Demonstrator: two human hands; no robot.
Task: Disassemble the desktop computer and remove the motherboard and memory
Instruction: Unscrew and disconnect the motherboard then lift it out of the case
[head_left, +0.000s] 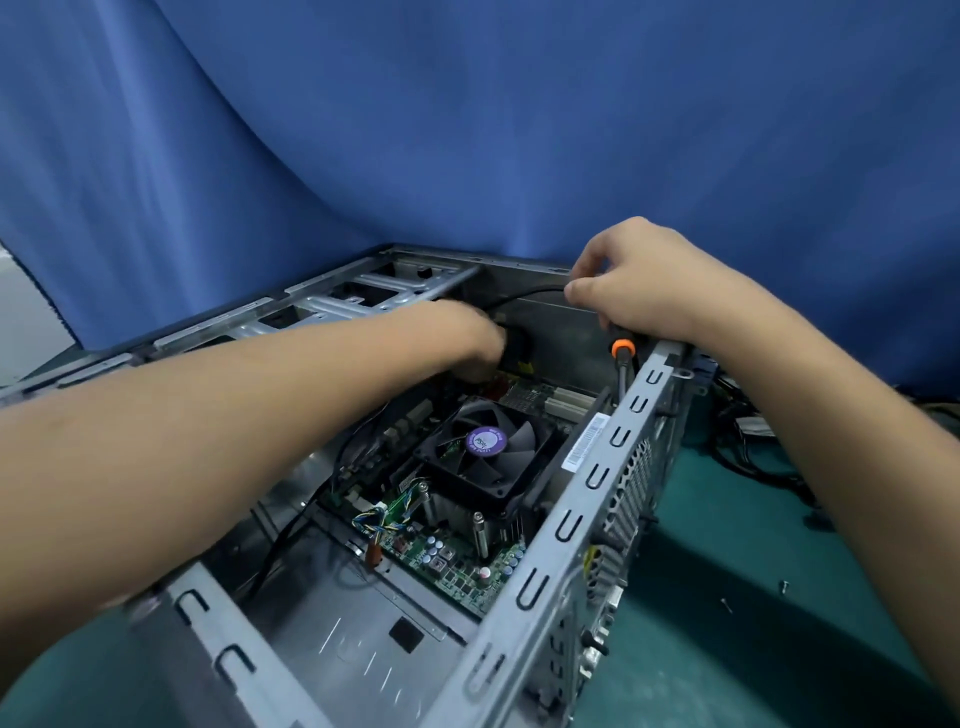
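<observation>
Two hands: the right hand (639, 280) clenches a screwdriver (621, 353), motherboard (467, 566) below its fingers; the left hand (462, 332) (too blurred) shows no readable grip.

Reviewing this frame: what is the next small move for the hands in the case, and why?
Probably pull the black plug off the motherboard with the left hand, which seems to grip it, though it is blurred. The right hand holds the screwdriver beside the case rim, and wires are plugged into the board.
</observation>
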